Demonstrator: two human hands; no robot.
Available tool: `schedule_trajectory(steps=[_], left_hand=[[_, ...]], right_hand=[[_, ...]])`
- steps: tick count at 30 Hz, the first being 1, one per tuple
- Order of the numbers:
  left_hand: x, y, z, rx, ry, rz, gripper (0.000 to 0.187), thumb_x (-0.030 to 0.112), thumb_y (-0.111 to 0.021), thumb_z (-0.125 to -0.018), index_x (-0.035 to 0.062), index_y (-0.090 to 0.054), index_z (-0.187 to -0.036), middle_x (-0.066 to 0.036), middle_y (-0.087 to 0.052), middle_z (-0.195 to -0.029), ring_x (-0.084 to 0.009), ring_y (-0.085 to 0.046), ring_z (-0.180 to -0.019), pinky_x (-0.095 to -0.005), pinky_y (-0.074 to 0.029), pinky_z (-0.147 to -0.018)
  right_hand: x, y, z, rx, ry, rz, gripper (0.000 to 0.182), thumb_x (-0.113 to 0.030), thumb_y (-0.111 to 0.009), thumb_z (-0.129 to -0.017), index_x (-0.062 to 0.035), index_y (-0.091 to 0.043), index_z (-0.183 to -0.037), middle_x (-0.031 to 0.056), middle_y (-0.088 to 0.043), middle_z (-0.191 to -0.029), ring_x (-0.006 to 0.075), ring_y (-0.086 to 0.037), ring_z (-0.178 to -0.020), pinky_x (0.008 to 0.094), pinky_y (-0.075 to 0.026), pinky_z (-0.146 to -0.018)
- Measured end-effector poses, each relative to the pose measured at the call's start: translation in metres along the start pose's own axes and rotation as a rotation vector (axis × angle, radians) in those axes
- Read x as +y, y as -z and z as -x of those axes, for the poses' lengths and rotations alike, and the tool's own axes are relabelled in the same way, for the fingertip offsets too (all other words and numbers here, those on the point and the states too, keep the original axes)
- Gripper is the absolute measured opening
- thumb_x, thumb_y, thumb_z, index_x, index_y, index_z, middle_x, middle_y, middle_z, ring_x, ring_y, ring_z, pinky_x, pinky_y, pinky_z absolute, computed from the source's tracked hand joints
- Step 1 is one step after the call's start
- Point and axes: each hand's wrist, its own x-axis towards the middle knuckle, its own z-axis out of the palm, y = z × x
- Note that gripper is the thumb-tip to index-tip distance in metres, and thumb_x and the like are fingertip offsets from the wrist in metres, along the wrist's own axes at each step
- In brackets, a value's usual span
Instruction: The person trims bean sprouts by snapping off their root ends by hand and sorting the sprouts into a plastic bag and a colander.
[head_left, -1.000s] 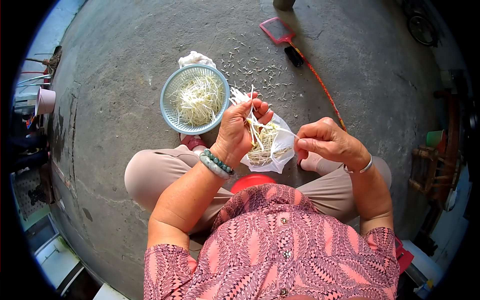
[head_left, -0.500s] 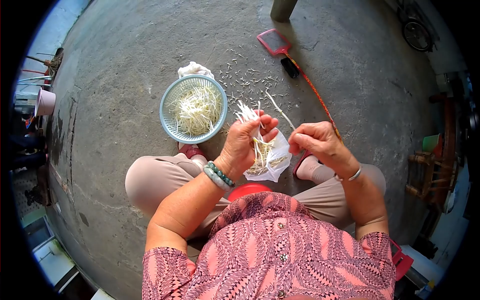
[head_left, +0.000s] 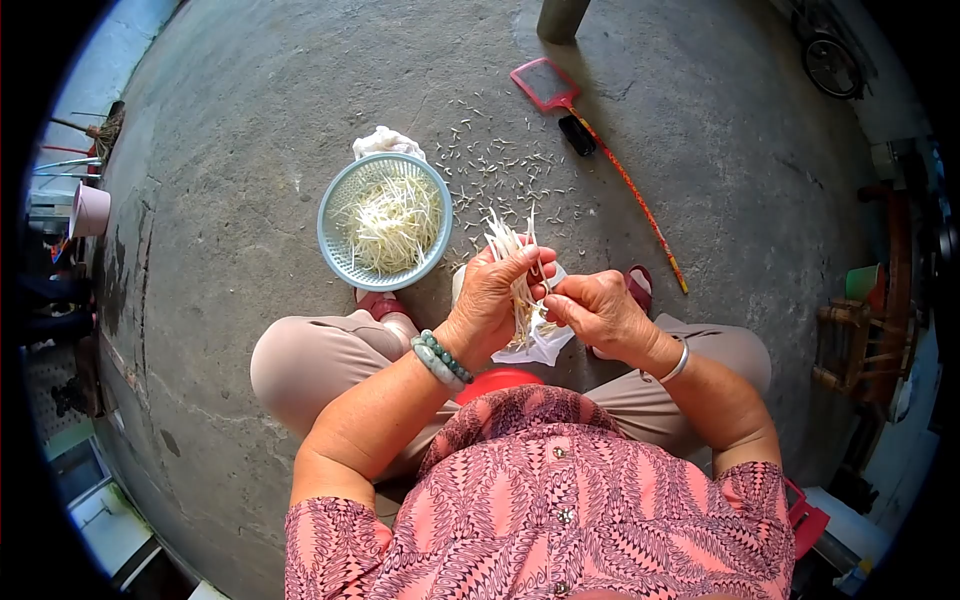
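Note:
My left hand (head_left: 488, 300) is closed around a bunch of white bean sprouts (head_left: 502, 238), whose ends stick up past the fingers. Close against it, my right hand (head_left: 608, 315) pinches the lower end of a single bean sprout (head_left: 533, 225). Below both hands lies a white plastic bag (head_left: 548, 350) with more sprouts in it, partly hidden by the hands. To the left stands a round light-blue colander (head_left: 326, 238) holding a heap of sprouts (head_left: 395, 225).
Small broken bits (head_left: 505, 165) are scattered over the concrete floor. A pink fly swatter (head_left: 630, 185) lies at the right, with a black object (head_left: 577, 136) beside it. A white crumpled bag (head_left: 388, 142) sits behind the colander. Sandalled feet flank the bag.
My right hand has moved left and slightly down, bringing the sprout in against my left hand. The left hand still holds its bunch.

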Motion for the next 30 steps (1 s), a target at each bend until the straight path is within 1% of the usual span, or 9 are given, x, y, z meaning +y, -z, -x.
schedule_trajectory(steps=[3, 4, 7, 9, 14, 18, 21, 24, 30], left_hand=[[0.0, -0.002, 0.001, 0.002, -0.007, -0.034, 0.019, 0.014, -0.064, -0.088, 0.0066, -0.055, -0.103, -0.005, -0.064, -0.087, -0.0108, -0.062, -0.072, -0.0216, -0.051, -0.058], [0.0, -0.004, 0.002, 0.018, -0.016, -0.045, 0.019, 0.015, -0.064, -0.088, 0.0068, -0.055, -0.102, -0.005, -0.064, -0.086, -0.0104, -0.061, -0.071, -0.0214, -0.05, -0.057], [0.0, -0.006, 0.005, -0.026, 0.039, -0.085, 0.017, 0.014, -0.064, -0.088, 0.0073, -0.055, -0.101, -0.004, -0.064, -0.086, -0.0097, -0.061, -0.073, -0.0211, -0.05, -0.058], [-0.002, -0.008, 0.007, -0.04, 0.079, -0.125, 0.016, 0.014, -0.064, -0.088, 0.0072, -0.055, -0.101, -0.004, -0.064, -0.086, -0.0092, -0.061, -0.072, -0.0198, -0.048, -0.058], [-0.003, -0.013, 0.01, -0.088, 0.114, -0.18, 0.016, 0.013, -0.063, -0.088, 0.0066, -0.055, -0.1, -0.004, -0.064, -0.083, -0.0086, -0.06, -0.068, -0.0192, -0.047, -0.056], [-0.004, -0.012, 0.011, -0.111, 0.12, -0.226, 0.016, 0.013, -0.064, -0.088, 0.0066, -0.055, -0.1, -0.004, -0.063, -0.081, -0.0083, -0.06, -0.067, -0.0189, -0.047, -0.055], [-0.003, -0.013, 0.012, -0.107, 0.122, -0.247, 0.015, 0.012, -0.063, -0.088, 0.0067, -0.054, -0.099, -0.005, -0.063, -0.081, -0.0084, -0.06, -0.066, -0.0187, -0.046, -0.054], [-0.004, -0.011, 0.01, -0.109, 0.126, -0.239, 0.015, 0.012, -0.063, -0.088, 0.0064, -0.054, -0.098, -0.004, -0.063, -0.08, -0.0085, -0.06, -0.066, -0.0187, -0.046, -0.053], [-0.005, -0.012, 0.011, -0.134, 0.157, -0.266, 0.016, 0.012, -0.063, -0.088, 0.0052, -0.055, -0.1, -0.004, -0.063, -0.08, -0.0088, -0.06, -0.066, -0.0189, -0.046, -0.053]], right_hand=[[-0.011, 0.015, -0.003, -0.095, 0.067, 0.085, 0.018, -0.019, -0.066, -0.083, -0.001, -0.066, -0.081, 0.0148, -0.065, -0.068, 0.0258, -0.067, -0.062, 0.0345, -0.05, -0.057], [-0.006, 0.02, -0.004, -0.023, 0.091, 0.096, 0.021, -0.021, -0.068, -0.082, -0.0009, -0.066, -0.08, 0.0156, -0.064, -0.068, 0.0258, -0.066, -0.063, 0.035, -0.05, -0.058], [0.003, 0.033, -0.01, 0.117, -0.076, -0.071, 0.019, -0.007, -0.063, -0.086, 0.0025, -0.062, -0.103, 0.0063, -0.065, -0.084, 0.0095, -0.06, -0.073, 0.0253, -0.05, -0.065], [-0.003, 0.042, -0.014, 0.143, -0.099, -0.185, 0.027, -0.003, -0.061, -0.087, 0.003, -0.057, -0.113, 0.0077, -0.064, -0.095, 0.011, -0.06, -0.08, 0.024, -0.051, -0.072], [0.0, 0.039, -0.016, 0.186, 0.115, 0.054, 0.016, -0.001, -0.062, -0.085, 0.0015, -0.062, -0.101, 0.0074, -0.064, -0.088, 0.0142, -0.062, -0.077, 0.0255, -0.051, -0.068], [-0.004, 0.039, -0.017, 0.291, 0.396, 0.384, 0.006, -0.002, -0.066, -0.077, -0.0018, -0.06, -0.079, 0.0102, -0.06, -0.075, 0.0287, -0.06, -0.069, 0.0359, -0.048, -0.062], [-0.002, 0.046, -0.02, 0.261, 0.581, 0.622, 0.006, -0.001, -0.064, -0.075, -0.0024, -0.058, -0.074, 0.0095, -0.059, -0.073, 0.0265, -0.059, -0.066, 0.0355, -0.045, -0.062], [-0.002, 0.048, -0.021, 0.242, 0.666, 0.666, 0.009, 0.0, -0.061, -0.072, -0.0037, -0.054, -0.069, 0.0093, -0.056, -0.072, 0.0265, -0.055, -0.062, 0.0352, -0.043, -0.06], [0.002, 0.044, -0.022, 0.434, 0.481, 0.598, 0.01, -0.001, -0.06, -0.074, -0.0028, -0.053, -0.067, 0.0123, -0.056, -0.072, 0.0315, -0.056, -0.064, 0.0391, -0.044, -0.06]])
